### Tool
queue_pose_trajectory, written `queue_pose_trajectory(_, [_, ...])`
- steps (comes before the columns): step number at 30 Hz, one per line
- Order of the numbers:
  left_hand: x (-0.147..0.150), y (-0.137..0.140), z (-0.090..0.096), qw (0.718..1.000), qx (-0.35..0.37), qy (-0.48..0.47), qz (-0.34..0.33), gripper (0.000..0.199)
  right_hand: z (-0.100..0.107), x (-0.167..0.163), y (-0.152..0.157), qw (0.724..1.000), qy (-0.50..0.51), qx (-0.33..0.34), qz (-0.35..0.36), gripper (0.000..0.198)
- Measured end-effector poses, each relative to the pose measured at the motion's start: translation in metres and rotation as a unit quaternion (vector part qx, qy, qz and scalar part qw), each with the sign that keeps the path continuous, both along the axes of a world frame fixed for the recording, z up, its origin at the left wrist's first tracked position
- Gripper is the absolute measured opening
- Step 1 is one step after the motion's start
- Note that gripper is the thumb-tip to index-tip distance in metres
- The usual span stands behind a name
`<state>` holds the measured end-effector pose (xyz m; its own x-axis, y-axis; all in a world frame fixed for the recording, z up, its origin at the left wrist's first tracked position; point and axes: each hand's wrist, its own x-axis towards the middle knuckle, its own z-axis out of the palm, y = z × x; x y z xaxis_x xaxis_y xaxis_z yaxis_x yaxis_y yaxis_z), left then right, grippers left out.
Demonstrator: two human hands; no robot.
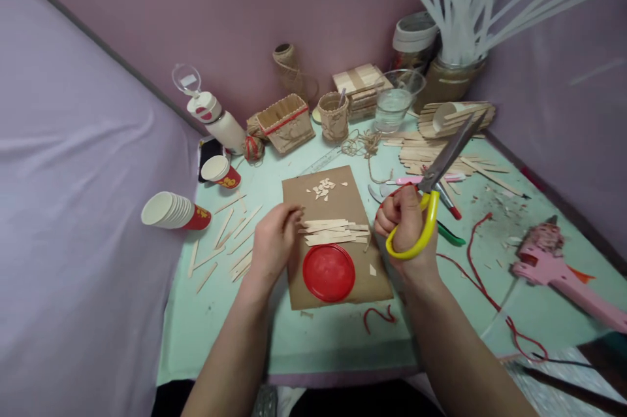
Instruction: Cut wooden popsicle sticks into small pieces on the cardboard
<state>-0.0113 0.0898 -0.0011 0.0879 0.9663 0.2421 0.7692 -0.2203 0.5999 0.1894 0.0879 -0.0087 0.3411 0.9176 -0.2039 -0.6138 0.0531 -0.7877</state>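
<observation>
My right hand (407,224) grips yellow-handled scissors (421,237), their blades pointing up and away to the right. My left hand (275,244) is closed in a pinch by the left ends of a row of flat wooden sticks (330,232); what its fingertips hold, if anything, is hidden. The sticks lie across a brown cardboard sheet (360,198). Just below them on the sheet is a round red lid (328,273). Small cut wood chips (323,189) are heaped near the sheet's top edge.
Loose sticks (225,227) and stacked paper cups (171,211) are at left. Behind stand a bottle (223,126), a small box (289,126) and a water cup (393,110). At right lie a stick pile (416,154), red cord (477,280) and a pink glue gun (553,273).
</observation>
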Motion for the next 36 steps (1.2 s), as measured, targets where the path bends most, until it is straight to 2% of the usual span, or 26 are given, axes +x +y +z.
queue_pose_trajectory(3, [-0.033, -0.013, 0.007, 0.996, 0.007, -0.026, 0.089, 0.013, 0.003, 0.000, -0.001, 1.000, 0.001, 0.010, -0.010, 0.054])
queue_pose_trajectory(7, [-0.077, -0.036, 0.009, 0.982, -0.002, -0.005, 0.186, 0.013, 0.006, -0.001, -0.003, 1.000, -0.007, 0.022, -0.008, 0.051])
queue_pose_trajectory(12, [-0.109, -0.055, 0.003, 0.970, -0.040, -0.004, 0.240, 0.019, 0.006, -0.002, -0.004, 0.999, -0.026, 0.040, 0.003, 0.051])
queue_pose_trajectory(18, [-0.111, -0.055, -0.008, 0.971, -0.104, -0.008, 0.216, 0.017, 0.004, -0.003, -0.005, 0.999, -0.029, 0.038, 0.008, 0.047])
queue_pose_trajectory(24, [-0.113, -0.047, -0.016, 0.976, -0.137, 0.078, 0.149, 0.009, 0.007, -0.004, -0.005, 0.999, -0.023, 0.016, 0.026, 0.049])
queue_pose_trajectory(32, [-0.115, -0.039, -0.011, 0.972, -0.179, 0.124, 0.085, 0.012, 0.007, -0.004, -0.004, 0.999, -0.013, 0.009, 0.031, 0.046])
queue_pose_trajectory(36, [-0.110, -0.040, -0.002, 0.978, -0.159, 0.072, 0.117, 0.017, 0.004, -0.002, -0.003, 0.999, -0.012, 0.026, 0.040, 0.045])
